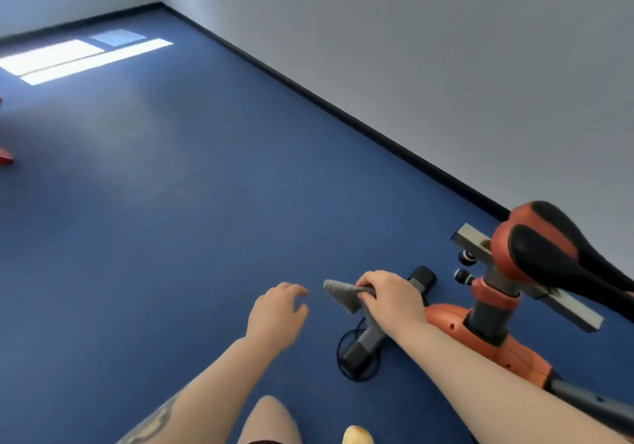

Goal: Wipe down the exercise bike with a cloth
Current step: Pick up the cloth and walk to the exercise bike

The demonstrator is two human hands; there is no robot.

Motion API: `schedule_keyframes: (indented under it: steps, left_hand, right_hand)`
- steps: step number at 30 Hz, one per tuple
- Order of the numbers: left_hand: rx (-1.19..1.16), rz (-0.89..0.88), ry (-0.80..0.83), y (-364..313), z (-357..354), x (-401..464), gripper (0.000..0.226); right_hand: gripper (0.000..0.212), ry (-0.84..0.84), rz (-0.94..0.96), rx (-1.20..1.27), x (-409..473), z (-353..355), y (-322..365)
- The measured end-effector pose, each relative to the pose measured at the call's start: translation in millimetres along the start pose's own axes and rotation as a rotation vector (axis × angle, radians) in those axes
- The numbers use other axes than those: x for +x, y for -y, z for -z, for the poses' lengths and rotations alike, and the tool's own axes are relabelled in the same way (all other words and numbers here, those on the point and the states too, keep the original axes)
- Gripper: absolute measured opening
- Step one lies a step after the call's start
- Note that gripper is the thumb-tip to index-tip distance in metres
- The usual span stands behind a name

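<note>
An orange and grey exercise bike (pixel 480 327) stands at the lower right, its black and orange saddle (pixel 555 248) up on a grey post. Its grey floor bar (pixel 368 335) with black end caps lies across the blue floor. My right hand (pixel 391 294) grips a grey cloth (pixel 343 293) and holds it on that bar. A corner of the cloth sticks out to the left. My left hand (pixel 278 310) hovers just left of the cloth with loosely spread fingers, holding nothing.
A thin black cable (pixel 341 358) loops on the floor round the bar's near end cap. A white wall with a dark skirting board (pixel 343 114) runs close behind the bike. Red equipment (pixel 5 160) shows at the far left edge. My knee (pixel 271 419) is at the bottom.
</note>
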State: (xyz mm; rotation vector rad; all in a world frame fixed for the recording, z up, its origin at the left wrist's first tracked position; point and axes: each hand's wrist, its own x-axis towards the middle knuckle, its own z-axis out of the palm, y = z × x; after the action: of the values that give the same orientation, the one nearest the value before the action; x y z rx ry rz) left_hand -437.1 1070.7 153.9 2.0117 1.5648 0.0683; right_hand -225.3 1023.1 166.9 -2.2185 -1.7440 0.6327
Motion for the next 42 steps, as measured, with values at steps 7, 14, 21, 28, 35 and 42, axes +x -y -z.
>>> schedule_keyframes:
  steps: [7,14,21,28,35,42]
  left_hand:
    - [0.051,-0.127,0.078,25,50,135,0.034]
    - [0.205,-0.320,0.176,29,114,274,0.035]
    - [0.221,-0.521,0.307,-30,114,378,0.036]
    - [0.336,-0.674,0.404,-122,103,490,0.037]
    - [0.290,-0.796,0.398,-238,102,581,0.035]
    - [0.330,-0.992,0.503,-349,72,662,0.033]
  right_hand:
    - [0.011,-0.043,-0.071,-0.023,120,-9,32]
    - [0.012,-0.093,-0.209,-0.021,211,0,65]
    - [0.012,-0.200,-0.413,0.061,277,28,48]
    - [0.007,-0.334,-0.595,0.136,353,70,-20]
    - [0.008,-0.437,-0.794,0.166,409,127,-86]
    - [0.005,-0.566,-0.992,0.172,448,173,-156]
